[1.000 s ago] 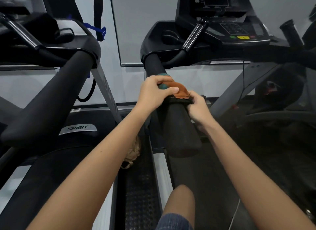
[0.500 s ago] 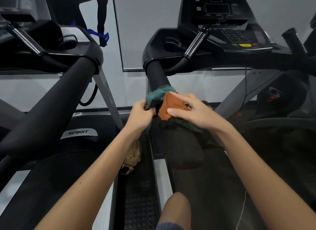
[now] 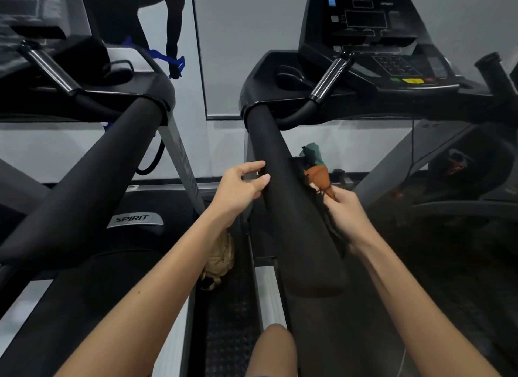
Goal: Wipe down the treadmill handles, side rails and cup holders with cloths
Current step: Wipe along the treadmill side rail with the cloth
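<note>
Both hands have come off the top of the padded rail (image 3: 291, 208): the cloths (image 3: 318, 174) bunched on it half a second ago now hang just to its right, and the left hand (image 3: 241, 188) has let them go. Largest is the treadmill (image 3: 392, 96) the rail belongs to, with its console (image 3: 370, 26) beyond the rail's far end and a cup holder (image 3: 288, 80) just past that end. A second treadmill (image 3: 84, 166) stands to the rail's left. The left hand lies against the rail's left side, fingers loosely bent, tips on the padding, holding nothing. The right hand (image 3: 347, 211), just right of the rail, pinches the cloths between thumb and fingers: an orange one, a teal one above it, and a dark frayed one trailing along the rail's right side. A tan bag (image 3: 220, 253) lies on the floor left of the rail.
</note>
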`<state>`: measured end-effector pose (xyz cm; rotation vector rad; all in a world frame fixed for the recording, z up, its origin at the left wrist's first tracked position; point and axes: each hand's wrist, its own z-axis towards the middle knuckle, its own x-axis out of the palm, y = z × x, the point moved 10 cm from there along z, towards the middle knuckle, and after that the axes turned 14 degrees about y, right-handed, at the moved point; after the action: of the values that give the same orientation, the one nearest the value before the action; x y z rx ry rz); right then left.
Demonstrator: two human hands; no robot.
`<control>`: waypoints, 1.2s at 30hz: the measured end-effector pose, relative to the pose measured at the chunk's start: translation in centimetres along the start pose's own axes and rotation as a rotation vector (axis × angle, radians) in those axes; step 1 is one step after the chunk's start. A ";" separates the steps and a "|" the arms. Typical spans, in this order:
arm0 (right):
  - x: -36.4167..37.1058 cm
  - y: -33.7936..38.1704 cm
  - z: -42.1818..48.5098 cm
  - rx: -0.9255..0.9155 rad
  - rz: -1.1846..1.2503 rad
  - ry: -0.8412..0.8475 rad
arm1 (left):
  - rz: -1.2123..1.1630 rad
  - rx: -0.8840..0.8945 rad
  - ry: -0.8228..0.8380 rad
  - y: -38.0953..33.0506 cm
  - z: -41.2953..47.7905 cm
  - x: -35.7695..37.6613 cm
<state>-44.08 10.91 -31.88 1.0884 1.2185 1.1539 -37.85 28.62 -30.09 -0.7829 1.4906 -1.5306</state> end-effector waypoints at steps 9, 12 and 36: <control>3.2 8.4 4.2 -0.269 -0.662 0.169 | -0.036 0.006 0.002 -0.1 3.2 -1.4; 3.7 8.8 8.7 -0.244 -0.720 0.187 | -0.064 -0.013 0.007 0.3 4.8 -2.2; 3.8 10.3 18.9 -0.179 -0.860 0.122 | -0.081 0.012 -0.049 0.6 16.1 -7.2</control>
<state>-25.73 15.90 -21.05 0.2790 1.4338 0.6353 -20.33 27.57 -28.21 -0.8775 1.4281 -1.5672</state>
